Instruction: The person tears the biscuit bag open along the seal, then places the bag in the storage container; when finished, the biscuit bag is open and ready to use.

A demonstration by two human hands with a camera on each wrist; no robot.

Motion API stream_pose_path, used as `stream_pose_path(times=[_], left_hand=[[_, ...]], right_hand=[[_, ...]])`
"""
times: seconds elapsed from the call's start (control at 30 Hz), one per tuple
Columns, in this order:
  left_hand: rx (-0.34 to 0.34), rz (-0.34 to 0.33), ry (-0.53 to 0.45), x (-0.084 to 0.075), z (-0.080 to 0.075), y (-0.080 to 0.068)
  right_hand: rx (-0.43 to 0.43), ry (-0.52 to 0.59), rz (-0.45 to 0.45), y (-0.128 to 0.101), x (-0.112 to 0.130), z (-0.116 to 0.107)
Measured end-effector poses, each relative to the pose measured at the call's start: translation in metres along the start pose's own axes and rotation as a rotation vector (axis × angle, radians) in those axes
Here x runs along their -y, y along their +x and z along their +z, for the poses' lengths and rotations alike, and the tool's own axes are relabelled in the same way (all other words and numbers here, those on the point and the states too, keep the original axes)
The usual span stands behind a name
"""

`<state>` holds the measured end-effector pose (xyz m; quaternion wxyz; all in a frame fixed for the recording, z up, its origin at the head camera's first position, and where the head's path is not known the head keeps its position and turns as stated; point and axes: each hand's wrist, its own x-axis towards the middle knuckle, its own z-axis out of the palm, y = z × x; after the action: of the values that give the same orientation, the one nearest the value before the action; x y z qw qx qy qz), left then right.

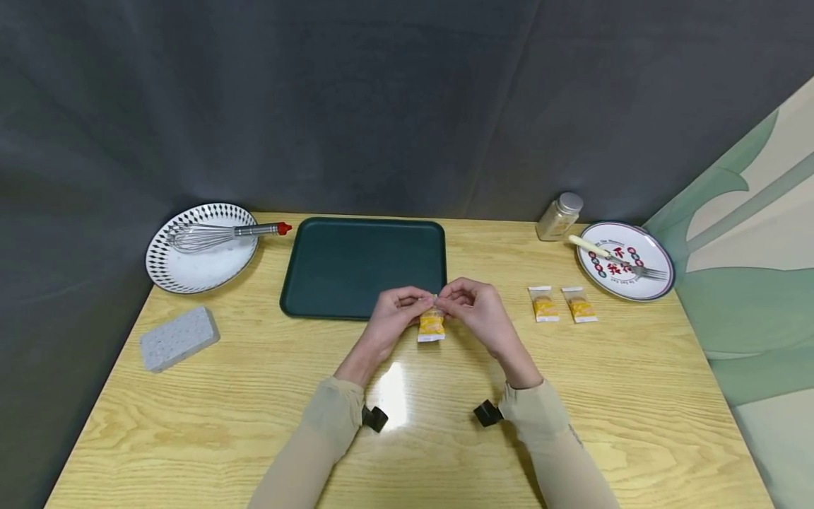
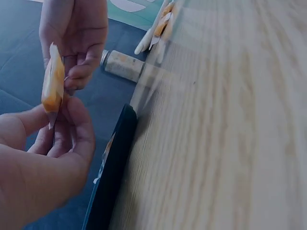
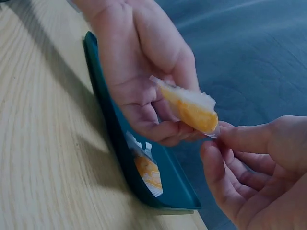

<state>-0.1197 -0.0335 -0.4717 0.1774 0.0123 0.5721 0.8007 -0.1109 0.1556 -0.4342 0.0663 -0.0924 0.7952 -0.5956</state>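
A small yellow-and-white snack packet (image 1: 432,326) is held upright in front of me, over the near right corner of the dark green tray (image 1: 369,240). My left hand (image 1: 396,316) and my right hand (image 1: 473,311) pinch its top edge between thumb and fingertips, close together. In the right wrist view the held packet (image 3: 192,109) bulges between both hands, its printed face lit orange. Another yellow-and-white packet (image 3: 147,171) shows on the tray beneath; my hands hide that spot in the head view.
Two similar packets (image 1: 543,305) lie to the right. Beyond them are a shaker jar (image 1: 559,218) and a round plate (image 1: 626,283) holding a fork (image 1: 600,249). At left, an oval dish (image 1: 213,272) bears a whisk (image 1: 210,237), with a grey speckled block (image 1: 179,339) below.
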Motion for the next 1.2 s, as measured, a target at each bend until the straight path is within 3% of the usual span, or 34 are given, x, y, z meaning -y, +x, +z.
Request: stream_pose_path(times=[0.23, 0.33, 0.5, 0.67, 0.8, 0.97, 1.2], left_hand=[[-0.016, -0.004, 0.113, 0.000, 0.002, -0.001], [-0.039, -0.017, 0.058, 0.002, 0.004, -0.002], [-0.081, -0.063, -0.075, 0.002, 0.009, -0.004], [-0.105, -0.103, -0.165, -0.002, 0.012, -0.006], [-0.136, -0.101, -0.172, -0.008, 0.016, -0.009], [-0.196, -0.031, -0.082, -0.014, 0.025, -0.010], [-0.289, 0.081, 0.074, -0.016, 0.034, -0.011]], right_hand=[[-0.056, -0.214, -0.044, 0.001, -0.003, 0.012], [-0.104, -0.301, -0.094, 0.002, -0.004, 0.020], [-0.176, -0.351, -0.218, -0.001, -0.006, 0.029], [-0.217, -0.358, -0.354, -0.002, -0.009, 0.034], [-0.239, -0.333, -0.452, -0.002, -0.015, 0.036], [-0.272, -0.268, -0.561, -0.001, -0.017, 0.036], [-0.283, -0.169, -0.622, -0.001, -0.019, 0.036]])
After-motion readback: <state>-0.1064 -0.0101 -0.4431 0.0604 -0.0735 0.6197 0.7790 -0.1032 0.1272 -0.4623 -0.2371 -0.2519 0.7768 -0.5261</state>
